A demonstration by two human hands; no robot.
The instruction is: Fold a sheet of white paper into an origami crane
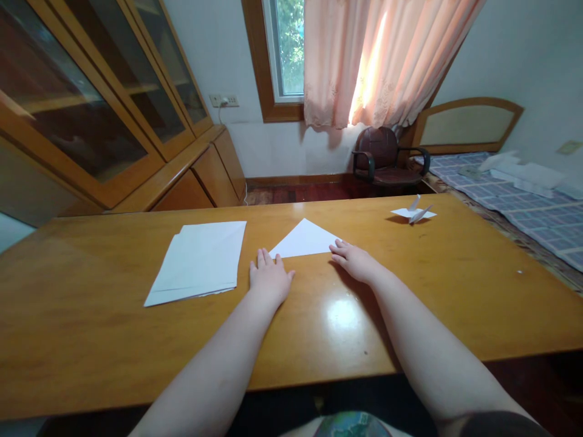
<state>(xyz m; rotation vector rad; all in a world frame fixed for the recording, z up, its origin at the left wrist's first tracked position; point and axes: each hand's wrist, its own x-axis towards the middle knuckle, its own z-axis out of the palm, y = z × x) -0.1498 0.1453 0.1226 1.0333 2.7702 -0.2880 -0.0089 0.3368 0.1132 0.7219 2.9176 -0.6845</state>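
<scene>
A sheet of white paper folded into a triangle [304,240] lies flat on the table, its point away from me and its long edge towards me. My left hand [269,280] rests on the table with fingers spread, fingertips at the triangle's left corner. At the right corner, my right hand [354,260] touches the paper with its fingers stretched out. Neither hand grips anything. Left of my left hand lies a stack of white paper sheets [200,258]. A folded white paper crane [413,212] stands near the far right of the table.
The wooden table [100,315] spans the view. Behind it are a glass-door cabinet [150,139] on the left, a brown armchair [385,158] and a pink curtain [337,67]. A bed with a checked cover [510,200] stands at the right.
</scene>
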